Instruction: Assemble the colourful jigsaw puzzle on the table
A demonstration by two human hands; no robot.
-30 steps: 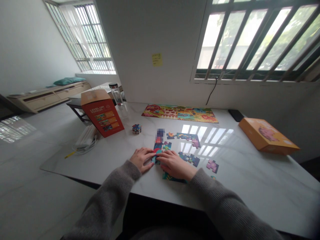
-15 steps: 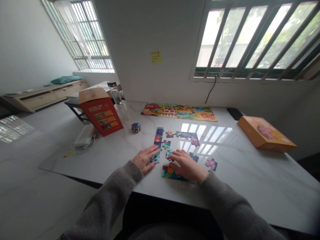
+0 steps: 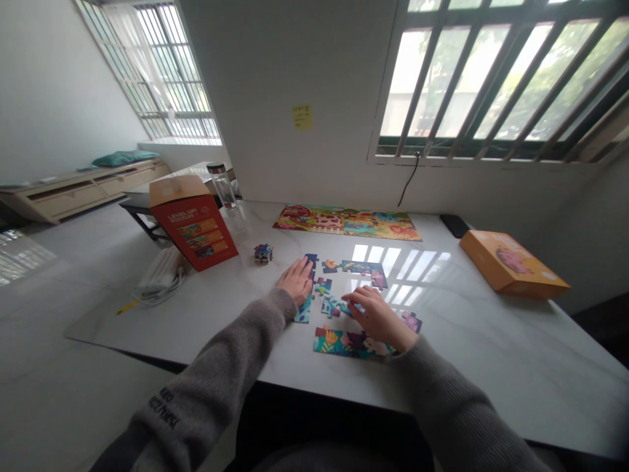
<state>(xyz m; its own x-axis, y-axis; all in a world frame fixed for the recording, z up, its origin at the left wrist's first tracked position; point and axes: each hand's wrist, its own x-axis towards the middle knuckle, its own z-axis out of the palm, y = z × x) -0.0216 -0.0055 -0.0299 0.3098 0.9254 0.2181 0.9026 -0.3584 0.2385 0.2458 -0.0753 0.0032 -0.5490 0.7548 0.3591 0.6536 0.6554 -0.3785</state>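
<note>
My left hand lies flat over the left puzzle strip, its fingers stretched out and covering much of that upright row. My right hand is bent, with thumb and fingertips on a blue-green puzzle piece beside a joined teal piece. A small loose piece with a green figure sits between the strip and my right hand. Below is the joined bottom strip, partly under my right wrist. Higher up are an orange-marked piece and a joined top-right corner section.
A purple piece lies right of my right wrist. Further off are a stack of pieces, a finished long puzzle, a red box, an orange box, a phone, a glass bottle and a white power strip.
My left hand has slid up along the left strip. My right hand's fingertips have shifted right, uncovering the teal piece and more of the bottom strip. The view has moved slightly.
</note>
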